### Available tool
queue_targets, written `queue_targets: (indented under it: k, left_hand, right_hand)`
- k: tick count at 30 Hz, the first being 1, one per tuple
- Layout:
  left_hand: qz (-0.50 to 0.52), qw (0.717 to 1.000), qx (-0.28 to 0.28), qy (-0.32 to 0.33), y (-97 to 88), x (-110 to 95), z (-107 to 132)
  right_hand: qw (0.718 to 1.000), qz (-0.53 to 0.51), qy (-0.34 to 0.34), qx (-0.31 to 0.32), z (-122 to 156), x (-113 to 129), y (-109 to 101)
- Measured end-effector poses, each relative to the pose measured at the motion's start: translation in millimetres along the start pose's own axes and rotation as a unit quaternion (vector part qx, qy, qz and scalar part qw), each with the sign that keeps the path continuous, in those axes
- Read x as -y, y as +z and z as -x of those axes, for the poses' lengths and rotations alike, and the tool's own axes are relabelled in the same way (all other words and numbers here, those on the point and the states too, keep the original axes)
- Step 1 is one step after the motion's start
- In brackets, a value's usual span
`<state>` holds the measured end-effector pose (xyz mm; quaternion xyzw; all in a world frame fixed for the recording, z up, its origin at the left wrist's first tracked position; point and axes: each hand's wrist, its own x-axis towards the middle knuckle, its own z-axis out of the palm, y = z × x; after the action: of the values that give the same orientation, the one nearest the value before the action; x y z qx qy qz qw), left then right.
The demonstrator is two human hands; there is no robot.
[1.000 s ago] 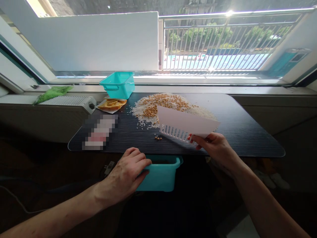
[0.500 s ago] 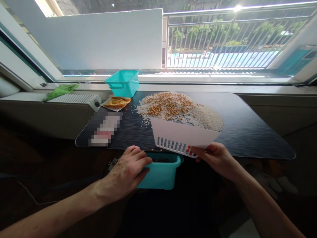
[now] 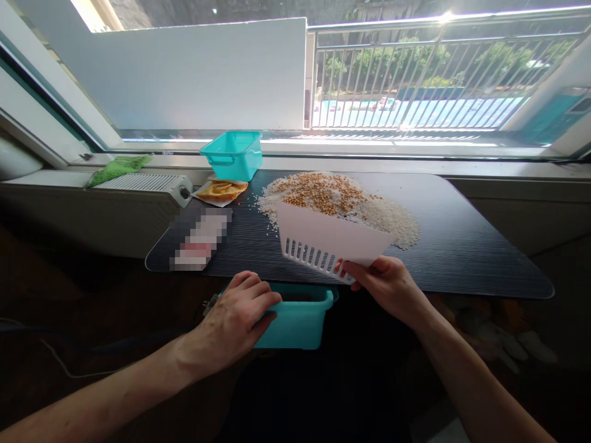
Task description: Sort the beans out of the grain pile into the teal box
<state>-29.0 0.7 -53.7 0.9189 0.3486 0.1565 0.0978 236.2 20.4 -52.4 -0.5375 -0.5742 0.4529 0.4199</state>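
Observation:
My right hand [image 3: 385, 283] is closed on the lower right corner of a thin white plastic sheet with a row of slots [image 3: 330, 237]. The sheet is tilted just in front of a pile of white rice [image 3: 392, 221] with yellow soybeans [image 3: 330, 194] over it, hiding part of its near side. My left hand [image 3: 247, 311] grips the left part of a turquoise plastic bin [image 3: 295, 323], which sits below the table's front edge. Dark shadow hides what the bin holds.
The pile lies on a dark wood-grain table [image 3: 475, 246]. At the back left stands another turquoise bin [image 3: 235, 157], beside flat brown food on paper [image 3: 221, 191]. A blurred item [image 3: 201, 240] lies at left. A green cloth [image 3: 120, 169] rests on the radiator [image 3: 148, 184].
My right hand has moved the slotted sheet left and slightly up, across the near edge of the pile. Two soybeans at the table's front edge no longer show. My left hand stays on the bin.

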Motion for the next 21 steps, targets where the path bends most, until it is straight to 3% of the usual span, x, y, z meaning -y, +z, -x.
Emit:
queue_targets:
  k: [6,12,15,21]
  left_hand:
    - [0.010,1.000,-0.014,0.000,1.9,-3,-3]
    - [0.017,1.000,-0.010,0.003,3.2,-3,-6]
    - [0.010,1.000,-0.008,0.008,4.8,-2,-7]
    - [0.006,1.000,-0.004,0.011,5.1,-1,-8]
  right_hand:
    - [0.992,0.030,0.027,-0.117,-12,-13,6]
    - [0.970,0.109,0.018,-0.218,-16,-21,-25]
    - [0.972,0.107,-0.003,-0.208,-21,-16,-33]
    - [0.984,0.116,-0.040,-0.133,-37,-14,-24]
